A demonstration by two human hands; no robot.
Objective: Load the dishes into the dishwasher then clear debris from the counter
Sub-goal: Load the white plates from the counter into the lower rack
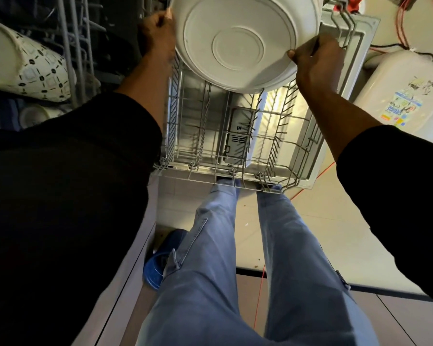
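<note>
**A 2-handed plate, tilted over the lower rack**

The fingers [160,20] of the left hand [158,31] were curled round the left rim of the white plate [238,43]. The right hand [318,63] pinched the opposite rim, thumb on the underside and the other fingers wrapped behind, out of sight. So both hands gripped it, 1 at each side. The plate hung in the air, tilted, with its foot ring facing the person. Its lowest edge sat just above the tines [283,116] of the lower rack [198,171] and, as far as I could tell, was not touching them. A second rim line at the lower right hinted at 2 plates stacked, though I could not be sure.

The rack stood pulled out over the open dishwasher door [308,156]. To my eye the step was seating the plate. Doing it well meant turning the plate fully on edge and lining its rim up with 1 gap between the tines. It should then go down until the wire took the weight, before either hand let go. If it was a stack, each plate would want its own slot. Freeing the right hand first seemed sensible, since it sat close to the rack's side wire.

Off to the left a patterned dish [35,68] lay in another rack, and a white container [398,96] stood to the right of the door.
</note>
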